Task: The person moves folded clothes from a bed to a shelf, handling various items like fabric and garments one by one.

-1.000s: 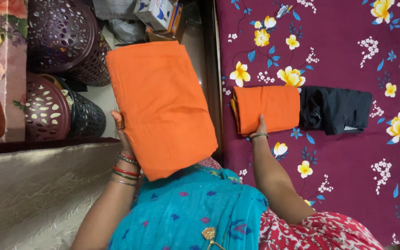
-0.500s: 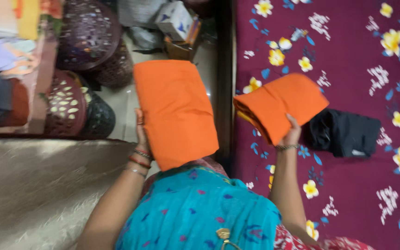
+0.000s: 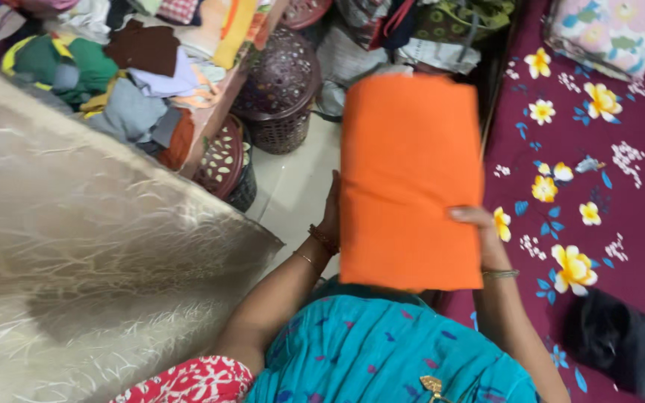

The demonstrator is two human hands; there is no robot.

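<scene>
Maroon flowered bed [image 3: 621,186] lies right of the fingers. Both hands, left hand [image 3: 331,213] and right hand [image 3: 479,224], clasp folded orange cloth [image 3: 410,179] between them, lifted above the floor; black garment [image 3: 628,347] remains unstacked on the bed.

Right hand [image 3: 479,227] lifted the smaller folded orange cloth off the bed [image 3: 621,194] and brought it against the large orange cloth [image 3: 410,179]; both hands then gripped one stack. Left hand [image 3: 331,213] shifted to its left edge. Black garment [image 3: 625,347] ended at lower right as view swung left.
</scene>
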